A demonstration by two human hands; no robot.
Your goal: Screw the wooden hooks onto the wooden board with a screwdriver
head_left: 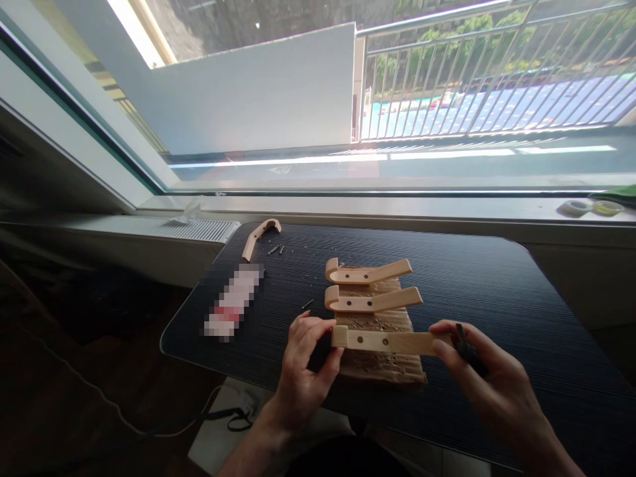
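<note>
Both hands hold a pale wooden hook (pixel 397 342) with two dark-ringed holes, level over a corrugated cardboard pad (pixel 382 374). My left hand (pixel 303 358) pinches its blunt, curled end between thumb and fingers. At the other end, my right hand (pixel 497 377) grips the arm of the hook. A small dark tool (pixel 467 351), its kind unclear, is also tucked in the right hand. Two similar hooks, a far one (pixel 372 273) and a nearer one (pixel 375 301), lie side by side on the pad. Many small holes dot the cardboard.
The black table (pixel 467 285) stands against a window sill. Another wooden hook (pixel 258 237) lies far left, near small metal pieces (pixel 277 250). A blurred-out pinkish item (pixel 233 301) lies left, and one thin metal piece (pixel 307 305) beside the pad. Tape rolls (pixel 591 208) sit on the sill.
</note>
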